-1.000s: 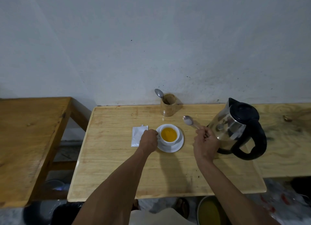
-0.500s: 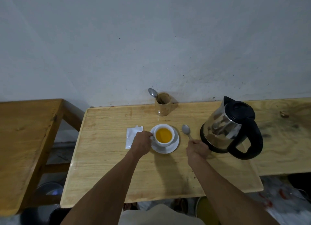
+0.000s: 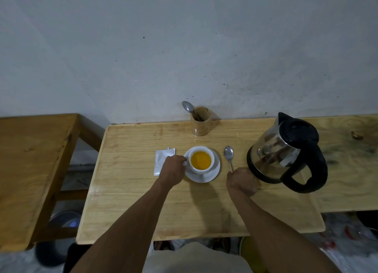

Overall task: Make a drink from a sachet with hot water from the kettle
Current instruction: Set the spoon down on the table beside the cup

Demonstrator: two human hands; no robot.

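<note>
A white cup point(image 3: 201, 160) of orange drink stands on a white saucer point(image 3: 212, 173) in the middle of the light wooden table point(image 3: 131, 201). My left hand point(image 3: 173, 170) grips the cup's left side at the handle. A torn white sachet point(image 3: 161, 162) lies flat just left of that hand. My right hand point(image 3: 242, 182) rests on the table and pinches the handle end of a metal spoon point(image 3: 228, 153), whose bowl lies on the wood right of the saucer. The steel kettle point(image 3: 284, 152) with black lid and handle stands at the right.
A wooden holder point(image 3: 200, 122) with a second spoon point(image 3: 187, 106) stands at the back edge against the grey wall. A darker wooden table point(image 3: 34, 166) adjoins on the left, another wooden surface point(image 3: 347, 170) on the right. Bags and dark objects lie on the floor below.
My right hand has lowered the spoon from above the table down onto the wood right of the saucer. My left hand has stayed on the cup.
</note>
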